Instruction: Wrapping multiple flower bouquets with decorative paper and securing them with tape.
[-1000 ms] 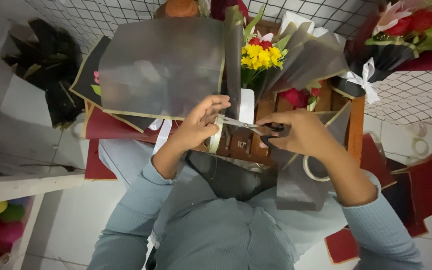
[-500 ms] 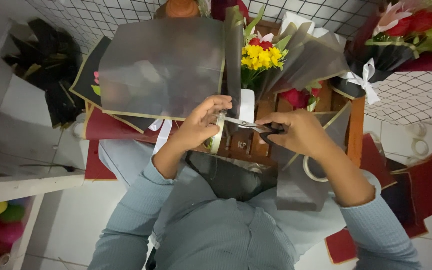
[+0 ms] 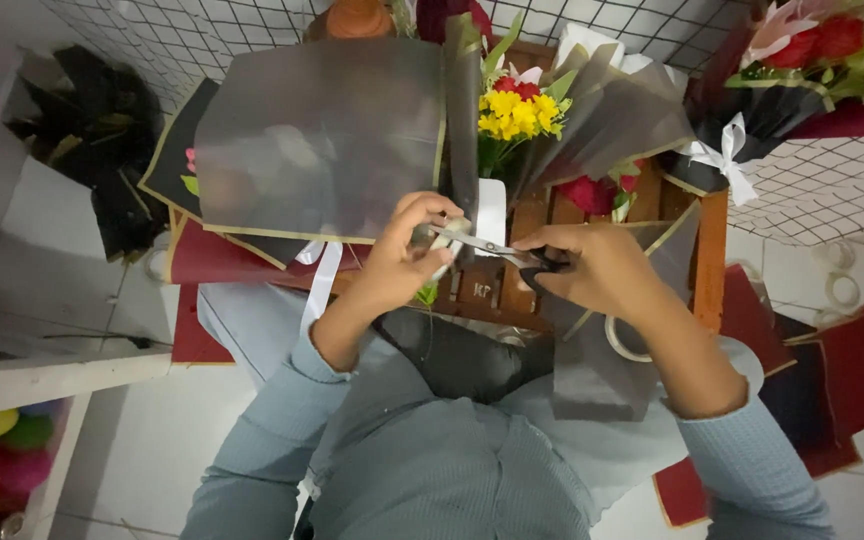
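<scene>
Over the wooden stool (image 3: 709, 262), the right hand (image 3: 600, 268) grips scissors (image 3: 497, 248) mid-cut while the left hand (image 3: 407, 260) pinches the bouquet (image 3: 512, 135) stems, 1 wrapped, trimming unfinished.

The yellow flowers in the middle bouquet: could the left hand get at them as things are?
Probably yes. The yellow flowers show uncovered between the grey wrapping sheets, just above the left hand. That hand is busy pinching something at the scissors and would need to let go.

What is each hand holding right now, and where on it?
Right hand holds scissors by the black handles. Left hand pinches something small at the blade tips; what it is cannot be told.
</scene>
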